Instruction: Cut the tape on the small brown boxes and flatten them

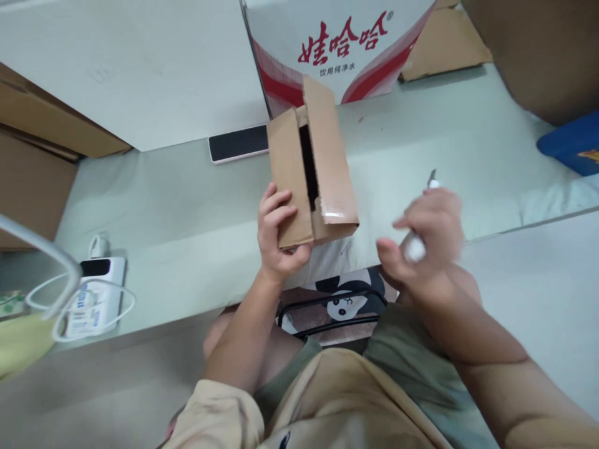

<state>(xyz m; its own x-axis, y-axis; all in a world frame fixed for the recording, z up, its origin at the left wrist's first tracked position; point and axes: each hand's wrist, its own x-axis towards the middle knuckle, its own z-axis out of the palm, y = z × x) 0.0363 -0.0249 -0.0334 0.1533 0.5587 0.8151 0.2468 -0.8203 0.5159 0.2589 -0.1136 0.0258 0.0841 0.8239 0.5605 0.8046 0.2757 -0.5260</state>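
1. While the left hand [279,234] is gripping the near end of the small cardboard box [311,165], thumb underneath and fingers curled over the left wall, the box is sitting tilted above the pale green table [178,206], just in front of the big red-and-white printed carton [337,50]. Its top flaps are parting along a dark slot.
2. The right hand [428,240] is hovering well to the right of the box, fingers closed around a small white-handled cutter [416,240] with a thin tip poking out the far side. It's blurry, so I can't tell how far the blade is out.
3. My take: it's worth keeping the box braced low against the table so it isn't wobbling.
4. Left fingers are sitting right beside the slot, so I'd be sliding them down the side wall, away from the blade path.
5. I'd be keeping the cut shallow, running away from the body.
6. The phone [238,143] is lying flat just left of the box; a power bank [93,293] with its white cable is sitting at the near left.
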